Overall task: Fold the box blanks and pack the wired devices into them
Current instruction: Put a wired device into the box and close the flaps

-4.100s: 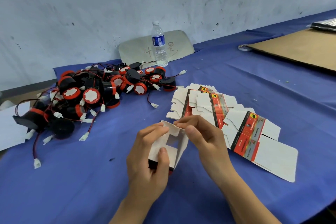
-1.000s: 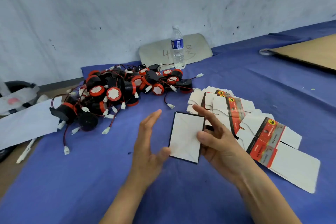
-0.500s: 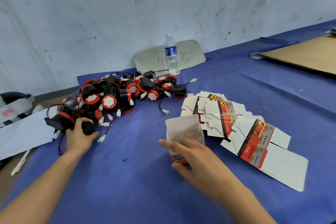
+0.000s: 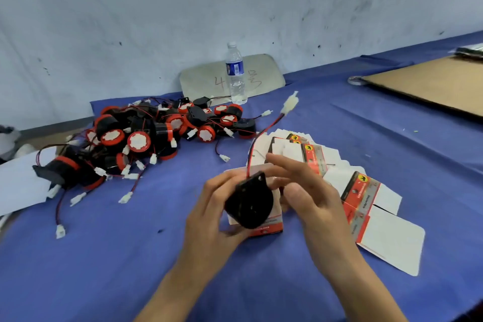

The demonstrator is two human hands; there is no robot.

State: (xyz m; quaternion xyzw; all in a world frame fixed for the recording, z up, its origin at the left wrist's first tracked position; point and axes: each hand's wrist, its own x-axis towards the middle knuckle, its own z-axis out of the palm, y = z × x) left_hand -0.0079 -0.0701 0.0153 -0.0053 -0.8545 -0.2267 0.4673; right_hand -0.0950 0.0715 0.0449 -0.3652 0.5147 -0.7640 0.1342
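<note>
My left hand (image 4: 209, 214) grips a black round wired device (image 4: 249, 204) just above the blue table. Its red-and-black wire arcs up to a white connector (image 4: 290, 106). Directly behind the device stands a folded white box with a red base (image 4: 269, 227). My right hand (image 4: 313, 201) holds this box at its right side and top, with the fingers spread over the opening. A pile of several black-and-red wired devices (image 4: 136, 141) lies at the left. Flat box blanks (image 4: 366, 191) are fanned out on the right.
A water bottle (image 4: 235, 73) stands at the back in front of a grey plate (image 4: 203, 81) leaning on the wall. A large brown cardboard sheet (image 4: 431, 86) lies at the far right. White paper (image 4: 21, 183) sits at the left table edge.
My left hand has come back from the pile holding one black device and brought it to the folded box. My right hand has stayed on the box.
</note>
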